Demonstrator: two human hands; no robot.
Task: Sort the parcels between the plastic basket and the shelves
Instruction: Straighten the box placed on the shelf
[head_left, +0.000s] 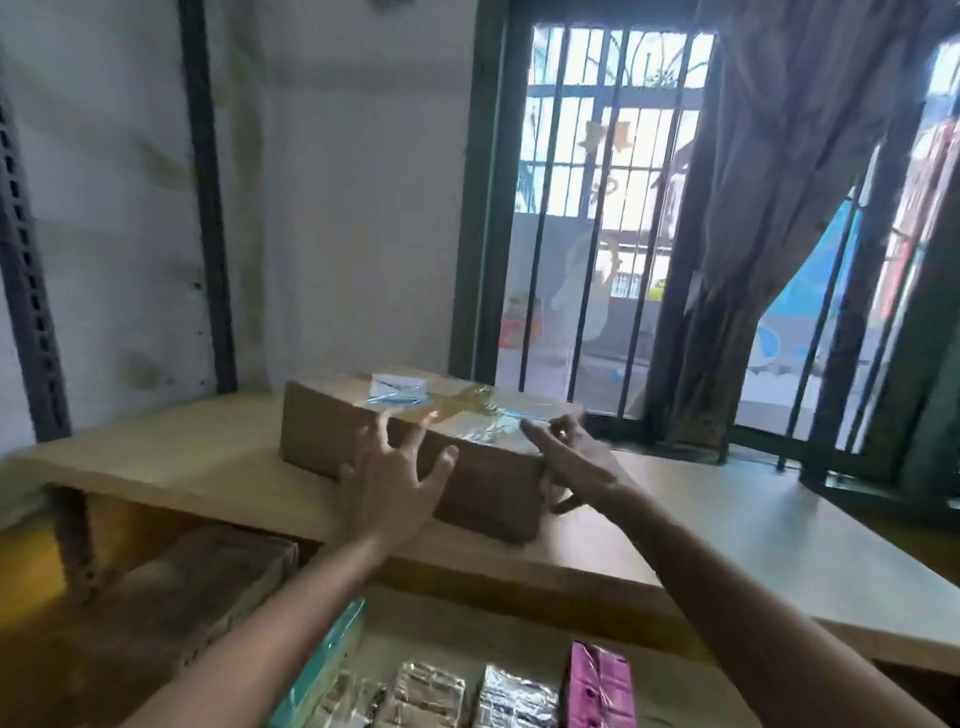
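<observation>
A brown cardboard parcel (363, 421), taped over its top with a white label, lies on the top wooden shelf (171, 462). My left hand (389, 483) is spread with straight fingers against the parcel's near side. My right hand (571, 457) rests flat along the parcel's right top corner, fingers straight, thumb down its side. On the shelf below stand several smaller parcels: a green one (322, 670), silver foil ones (514, 696) and a pink one (597, 686). No plastic basket is in view.
A large brown box (197, 592) sits on the lower shelf at left. Dark slotted metal uprights (31, 291) frame the shelving. Behind the shelf is a barred window (597, 208) with a brown curtain (769, 208). A white wall stands at the back left.
</observation>
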